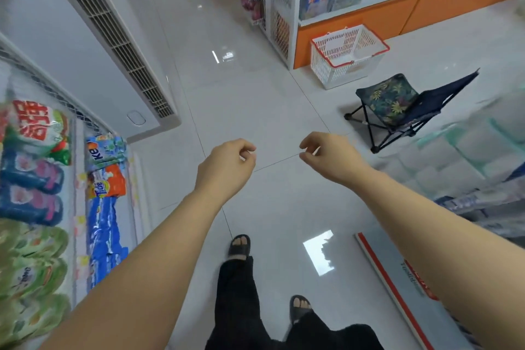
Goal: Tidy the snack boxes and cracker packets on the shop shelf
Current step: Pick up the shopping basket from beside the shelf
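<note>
Hands out over bare floor tiles, nothing gripped: left hand (227,163) and right hand (329,155) loosely curled, fingers empty. Judged as the walk between shelves, no tidying begun. Likeliest snack shelf (355,6) at one o'clock, well apart, beyond white basket (348,55). Next: step closer, reach in.
</note>
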### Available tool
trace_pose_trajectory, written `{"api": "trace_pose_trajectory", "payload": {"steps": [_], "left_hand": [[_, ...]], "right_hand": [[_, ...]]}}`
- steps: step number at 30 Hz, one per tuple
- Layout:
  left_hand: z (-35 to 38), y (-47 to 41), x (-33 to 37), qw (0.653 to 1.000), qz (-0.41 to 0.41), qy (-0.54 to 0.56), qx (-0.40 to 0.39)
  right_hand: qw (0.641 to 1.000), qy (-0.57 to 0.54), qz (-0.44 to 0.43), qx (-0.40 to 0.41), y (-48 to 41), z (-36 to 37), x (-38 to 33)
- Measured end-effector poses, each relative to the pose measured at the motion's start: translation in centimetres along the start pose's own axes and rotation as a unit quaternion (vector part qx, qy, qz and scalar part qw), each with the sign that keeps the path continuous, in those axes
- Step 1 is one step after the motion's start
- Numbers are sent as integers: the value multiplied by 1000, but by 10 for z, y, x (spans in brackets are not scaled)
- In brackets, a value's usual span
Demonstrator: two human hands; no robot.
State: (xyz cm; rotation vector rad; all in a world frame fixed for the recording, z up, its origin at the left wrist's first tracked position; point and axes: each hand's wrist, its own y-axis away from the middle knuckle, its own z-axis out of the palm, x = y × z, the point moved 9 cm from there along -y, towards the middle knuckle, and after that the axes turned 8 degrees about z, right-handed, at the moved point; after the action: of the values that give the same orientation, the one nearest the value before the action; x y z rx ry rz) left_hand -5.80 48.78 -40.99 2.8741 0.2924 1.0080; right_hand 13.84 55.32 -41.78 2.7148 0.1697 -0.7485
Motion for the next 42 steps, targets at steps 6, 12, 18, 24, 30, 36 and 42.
{"api": "trace_pose_trajectory", "payload": {"steps": [6,12,18,24,30,36,42], "left_hand": [[-29,-103,-10,997,52,-33,-44],[-39,-197,18,990,117,-43,-68],[-11,-271,65,975,183,-71,-102],[16,-368,132,967,210,-80,-116],[29,-454,188,969,216,-67,-103],[44,-526,205,966,223,-62,-115],[52,-633,225,952,259,-92,-135]], "right_hand": [[997,-7,50,52,-74,-26,-13],[989,-41,108,90,-124,-48,-3],[982,-55,149,105,-170,-77,32],[977,-54,169,117,-246,-139,72],[975,-45,177,130,-317,-210,100],[972,-44,186,140,-383,-239,120],[961,-56,223,154,-465,-260,143]]}}
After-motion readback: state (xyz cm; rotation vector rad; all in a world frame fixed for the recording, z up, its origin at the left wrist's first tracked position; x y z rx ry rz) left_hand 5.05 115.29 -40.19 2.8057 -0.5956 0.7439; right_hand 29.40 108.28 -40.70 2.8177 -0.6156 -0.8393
